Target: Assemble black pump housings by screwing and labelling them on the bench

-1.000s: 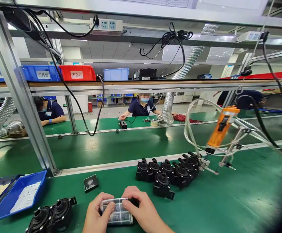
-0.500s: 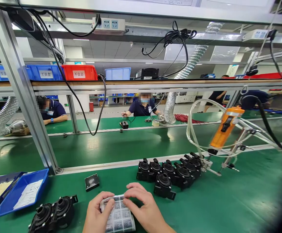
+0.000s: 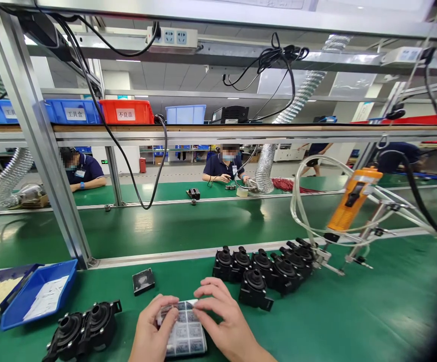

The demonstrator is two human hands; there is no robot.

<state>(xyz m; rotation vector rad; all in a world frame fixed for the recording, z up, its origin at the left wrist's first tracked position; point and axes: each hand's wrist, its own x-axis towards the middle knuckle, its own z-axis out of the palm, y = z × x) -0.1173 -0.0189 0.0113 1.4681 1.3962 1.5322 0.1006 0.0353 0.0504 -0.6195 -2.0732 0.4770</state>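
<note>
Here, label sheet pinched between left hand, right hand

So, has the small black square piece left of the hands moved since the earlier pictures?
No. The black square piece keeps its spot beside the metal post's foot; only the camera shifted.

Both hands, the left hand and the right hand, met on a label sheet lying on the table. A cluster of pump housings sat just beyond the right hand; two more housings lay left of the left hand, with a parts bin farther left. An electric screwdriver hung well to the right.
</note>
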